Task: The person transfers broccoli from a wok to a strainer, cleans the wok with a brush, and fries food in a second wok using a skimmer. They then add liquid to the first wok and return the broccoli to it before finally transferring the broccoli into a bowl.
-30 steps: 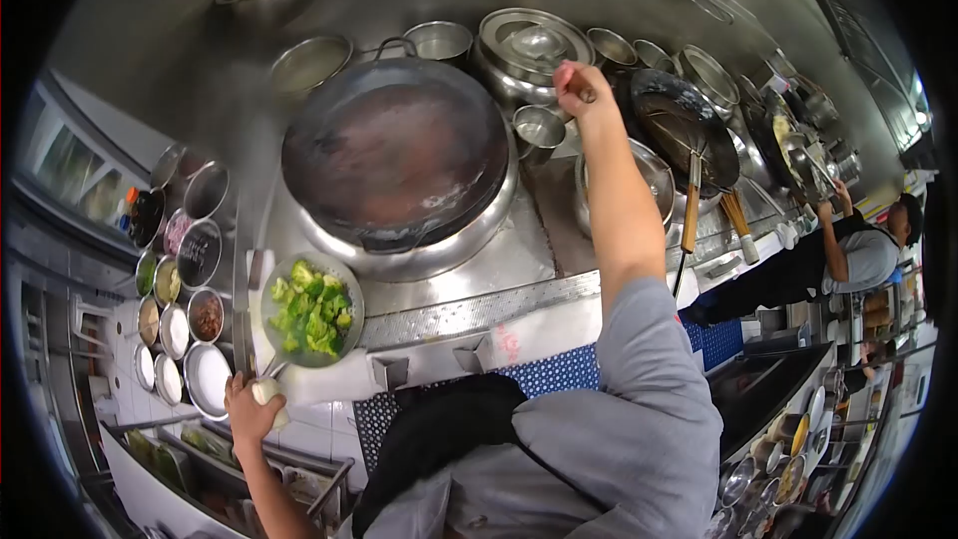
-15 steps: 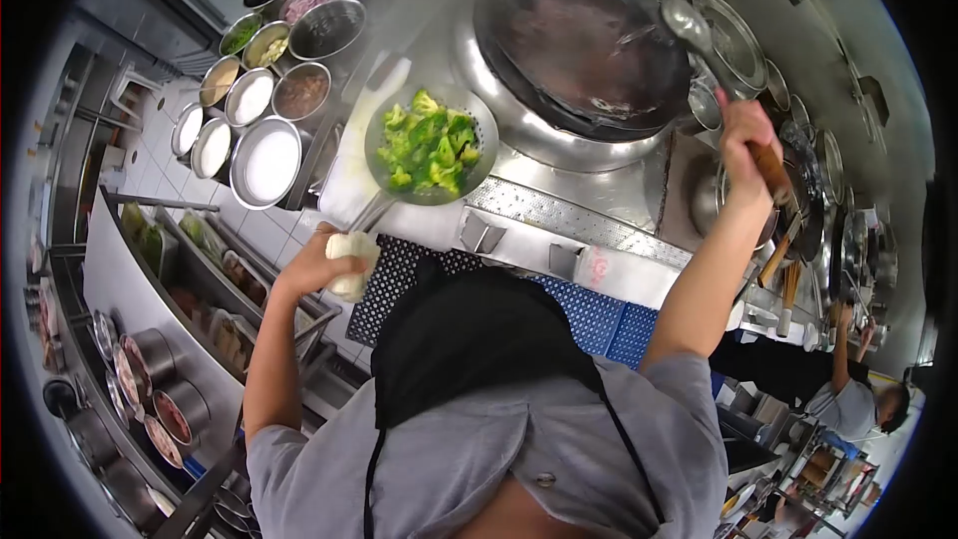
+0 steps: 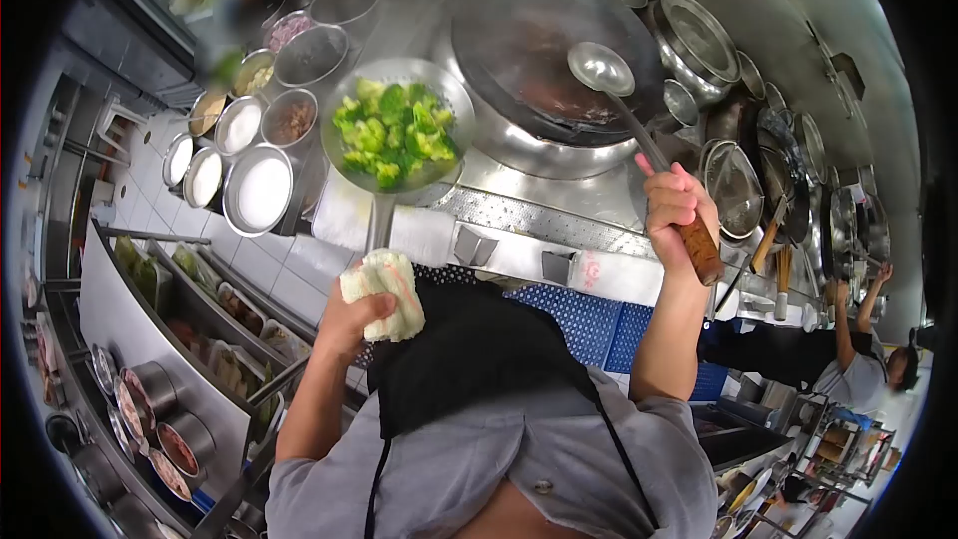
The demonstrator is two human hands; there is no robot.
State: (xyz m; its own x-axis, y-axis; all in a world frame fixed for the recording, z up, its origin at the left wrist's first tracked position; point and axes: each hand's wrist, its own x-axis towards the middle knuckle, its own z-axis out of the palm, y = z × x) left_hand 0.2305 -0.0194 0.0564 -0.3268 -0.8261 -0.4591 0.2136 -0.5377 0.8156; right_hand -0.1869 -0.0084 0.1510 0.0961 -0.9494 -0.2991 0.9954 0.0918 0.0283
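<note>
My left hand [image 3: 357, 317] is closed round a folded pale cloth [image 3: 391, 289], wrapped over the handle of a metal strainer-like pan [image 3: 461, 125]. Green broccoli [image 3: 389, 135] fills the middle of that pan. My right hand [image 3: 675, 210] grips the wooden handle [image 3: 702, 252] of a long metal ladle [image 3: 601, 70]. The ladle's bowl is over the large dark wok [image 3: 499, 40], whose inside looks brownish and is partly veiled by steam. The pan is left of the wok, above the white cloth on the counter edge.
Metal bowls of white powder [image 3: 263, 190], brown bits [image 3: 289, 118] and chopped pink pieces [image 3: 290, 30] stand at the upper left. Strainers [image 3: 733, 185] and pans hang at the right. Below left is an ingredient counter [image 3: 160, 339]. Another person [image 3: 858, 369] stands far right.
The pan of broccoli has been lifted and shifted slightly left, with my left hand lower and nearer my body. My right hand has moved left and down, bringing the ladle over the wok.
</note>
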